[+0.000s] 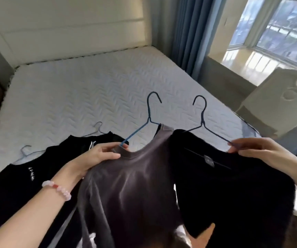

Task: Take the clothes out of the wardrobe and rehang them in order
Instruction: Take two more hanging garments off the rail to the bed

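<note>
I hold two garments on blue wire hangers above the bed. My left hand (100, 155) grips the shoulder of a grey-purple shirt (129, 185) together with the arm of its hanger (150, 111). My right hand (251, 149) pinches the right arm of a second hanger (200, 113) that carries a black top (233, 190). Both hooks point away from me. Two more black garments (27, 176) lie on the mattress at the left, each on a thin pale hanger (25, 152).
The bare white quilted mattress (90, 86) stretches ahead to a cream padded headboard (72, 24). Blue curtains (189, 33) hang at the right, beside a window sill and window (278, 33). A pale box-like unit (276, 97) stands right of the bed.
</note>
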`<state>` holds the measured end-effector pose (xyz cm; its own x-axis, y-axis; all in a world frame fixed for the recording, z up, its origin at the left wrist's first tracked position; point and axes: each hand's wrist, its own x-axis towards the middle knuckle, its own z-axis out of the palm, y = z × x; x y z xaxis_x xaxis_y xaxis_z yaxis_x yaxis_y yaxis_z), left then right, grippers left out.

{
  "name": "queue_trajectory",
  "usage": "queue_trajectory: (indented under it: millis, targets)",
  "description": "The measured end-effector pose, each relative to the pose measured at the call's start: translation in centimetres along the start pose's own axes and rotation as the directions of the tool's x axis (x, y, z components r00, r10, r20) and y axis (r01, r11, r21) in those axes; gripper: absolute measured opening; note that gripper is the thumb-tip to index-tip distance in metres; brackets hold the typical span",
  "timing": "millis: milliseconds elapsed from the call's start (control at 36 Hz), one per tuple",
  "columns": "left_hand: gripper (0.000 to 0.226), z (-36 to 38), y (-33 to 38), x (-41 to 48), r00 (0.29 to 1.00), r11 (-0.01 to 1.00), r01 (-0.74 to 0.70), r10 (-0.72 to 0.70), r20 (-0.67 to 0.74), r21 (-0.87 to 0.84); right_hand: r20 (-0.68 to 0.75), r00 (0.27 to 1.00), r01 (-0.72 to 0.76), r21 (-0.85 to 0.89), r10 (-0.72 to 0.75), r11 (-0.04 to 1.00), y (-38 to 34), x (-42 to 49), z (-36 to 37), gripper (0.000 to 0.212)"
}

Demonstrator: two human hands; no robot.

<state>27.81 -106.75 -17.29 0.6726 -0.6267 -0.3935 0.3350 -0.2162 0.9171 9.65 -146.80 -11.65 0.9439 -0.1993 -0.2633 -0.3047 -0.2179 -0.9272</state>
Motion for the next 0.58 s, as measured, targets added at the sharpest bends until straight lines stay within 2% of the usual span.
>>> queue_trajectory:
  millis: [28, 56, 139, 222, 306, 472, 528, 583]
  targets:
    - [0.057, -0.3, 0.2, 1.8, 0.999, 1.000, 0.020, -0.020, -0.031, -0.008, 0.036, 0.999, -0.011, -0.025, 0.012, 1.000, 0.1, 2.6, -1.1, 0.044]
    - [0.060, -0.6, 0.4, 3.6, 0.996, 0.999, 0.044, -0.044, -0.075, -0.009, 0.069, 0.997, -0.023, -0.048, 0.027, 0.999, 0.1, 5.1, -2.1, 0.047]
    - [0.018, -2.3, 0.6, 8.7, 0.972, 0.992, 0.113, -0.100, -0.214, 0.051, 0.168, 0.984, -0.043, -0.135, 0.066, 0.990, 0.4, 12.5, -4.7, 0.036]
    - [0.019, -4.5, 0.4, 12.8, 0.942, 0.973, 0.172, -0.118, -0.314, 0.153, 0.245, 0.967, -0.027, -0.184, 0.073, 0.983, 0.8, 19.5, -6.3, 0.032]
    - [0.019, -6.4, 0.3, 15.9, 0.909, 0.955, 0.236, -0.151, -0.389, 0.181, 0.263, 0.962, -0.002, -0.274, 0.077, 0.962, 1.6, 26.3, -7.3, 0.027]
    - [0.022, -10.6, -0.3, 21.8, 0.868, 0.903, 0.331, -0.178, -0.465, 0.273, 0.290, 0.953, 0.026, -0.385, 0.094, 0.923, 3.0, 37.1, -7.2, 0.028]
    - [0.020, -12.1, -0.7, 23.9, 0.864, 0.886, 0.352, -0.184, -0.468, 0.302, 0.283, 0.953, 0.021, -0.421, 0.109, 0.907, 3.7, 40.2, -7.3, 0.028]
    - [0.027, -13.3, -1.2, 26.0, 0.873, 0.857, 0.361, -0.172, -0.457, 0.368, 0.276, 0.953, 0.020, -0.460, 0.122, 0.888, 4.4, 42.9, -7.2, 0.027]
